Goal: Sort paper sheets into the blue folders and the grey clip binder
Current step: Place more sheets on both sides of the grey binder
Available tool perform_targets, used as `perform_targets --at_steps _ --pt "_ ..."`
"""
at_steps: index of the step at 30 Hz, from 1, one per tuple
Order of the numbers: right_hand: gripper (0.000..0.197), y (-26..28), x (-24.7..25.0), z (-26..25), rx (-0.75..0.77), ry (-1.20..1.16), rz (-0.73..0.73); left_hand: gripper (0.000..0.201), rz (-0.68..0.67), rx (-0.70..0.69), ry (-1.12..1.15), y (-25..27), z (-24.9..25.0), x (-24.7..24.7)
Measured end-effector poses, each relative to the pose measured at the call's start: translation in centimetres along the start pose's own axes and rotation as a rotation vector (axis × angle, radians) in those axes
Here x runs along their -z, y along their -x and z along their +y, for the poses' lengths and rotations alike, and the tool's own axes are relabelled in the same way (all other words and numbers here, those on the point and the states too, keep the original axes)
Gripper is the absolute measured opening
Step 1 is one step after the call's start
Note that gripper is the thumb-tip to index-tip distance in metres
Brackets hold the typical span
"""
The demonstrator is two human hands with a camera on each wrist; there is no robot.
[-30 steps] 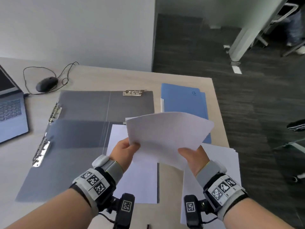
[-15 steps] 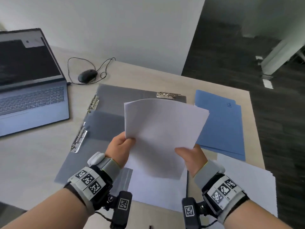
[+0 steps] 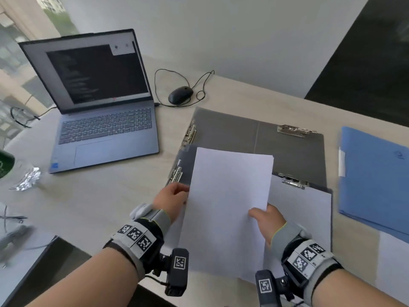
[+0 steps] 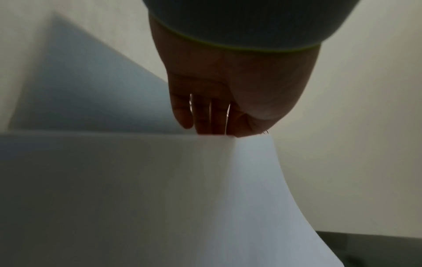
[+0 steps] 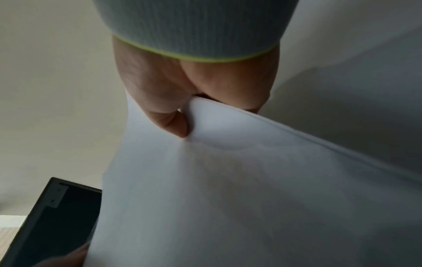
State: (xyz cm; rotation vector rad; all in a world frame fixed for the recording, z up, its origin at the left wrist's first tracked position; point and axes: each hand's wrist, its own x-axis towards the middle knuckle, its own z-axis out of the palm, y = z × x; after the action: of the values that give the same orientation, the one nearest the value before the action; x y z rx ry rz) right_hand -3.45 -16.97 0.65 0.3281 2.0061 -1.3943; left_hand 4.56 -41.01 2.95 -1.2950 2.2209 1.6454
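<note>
Both hands hold a small stack of white sheets [image 3: 228, 207] upright-long above the table's near middle. My left hand [image 3: 177, 193] grips its left edge, and the left wrist view shows the fingers [image 4: 205, 117] behind the sheets [image 4: 160, 198]. At the lower right edge my right hand [image 3: 263, 216] pinches the stack; the thumb [image 5: 173, 124] presses the sheets [image 5: 228, 198]. Under them lies an open grey clip binder [image 3: 225, 129]. A second grey binder holds a white sheet [image 3: 301, 209] below its metal clip [image 3: 293, 182]. Blue folders [image 3: 374, 178] lie at the right.
An open laptop [image 3: 104, 129] stands at the left, with a black wired mouse [image 3: 180, 95] behind the binders. Crumpled foil [image 3: 26, 178] lies at the far left. More white sheets [image 3: 394, 262] rest at the lower right. The table's near edge runs below my wrists.
The view has swung left, bringing the laptop in. The sheets have turned from slanted and curved to long-way up and moved left over the grey binders, both hands still holding them.
</note>
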Motion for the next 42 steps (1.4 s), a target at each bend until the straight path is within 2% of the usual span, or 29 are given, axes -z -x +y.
perform_targets --at_steps 2,4,6,9,12,18,23,29,34,36,39,42 --pt "0.02 -0.9 -1.8 0.3 -0.047 -0.012 0.021 0.019 0.12 0.028 -0.027 -1.8 -1.0 1.9" --pt "0.027 -1.7 -2.8 0.6 -0.072 -0.008 0.052 0.022 0.154 0.026 -0.069 -2.9 -1.4 3.1" --pt "0.035 -2.3 -3.9 0.5 -0.107 0.038 0.076 0.036 0.128 0.022 -0.124 -3.9 -1.7 3.8" --pt "0.026 -2.7 -5.5 0.1 -0.144 0.072 0.103 0.048 0.072 0.05 -0.135 -5.4 -2.4 4.0" --pt "0.047 -3.5 -6.7 0.1 -0.148 0.095 0.102 0.05 0.036 0.046 -0.131 -6.1 -2.5 3.8" --pt "0.04 -3.8 -7.9 -0.8 -0.137 0.14 0.113 0.039 -0.002 -0.046 -0.269 -6.6 -2.7 3.8" --pt "0.027 -3.5 -8.4 -1.2 -0.148 0.165 0.094 0.05 -0.039 -0.051 -0.265 -7.4 -3.6 3.8" --pt "0.046 -4.2 -8.2 -0.9 -0.175 0.184 0.035 0.05 -0.061 -0.057 -0.27 -7.6 -3.8 4.0" --pt "0.069 -4.3 -7.7 -1.8 -0.18 0.161 0.006 0.046 -0.036 -0.075 -0.303 -7.5 -3.2 4.2" --pt "0.061 -3.7 -7.1 -2.9 -0.141 0.186 0.051 0.044 -0.015 -0.073 -0.316 -7.4 -2.7 4.3" --pt "0.028 -3.0 -5.7 -3.3 -0.146 0.235 0.092 0.043 0.0 -0.085 -0.318 -7.5 -2.1 4.3" --pt "0.017 -3.0 -4.6 -2.9 -0.17 0.245 0.122 0.046 0.004 -0.079 -0.278 -7.8 -1.0 4.2"
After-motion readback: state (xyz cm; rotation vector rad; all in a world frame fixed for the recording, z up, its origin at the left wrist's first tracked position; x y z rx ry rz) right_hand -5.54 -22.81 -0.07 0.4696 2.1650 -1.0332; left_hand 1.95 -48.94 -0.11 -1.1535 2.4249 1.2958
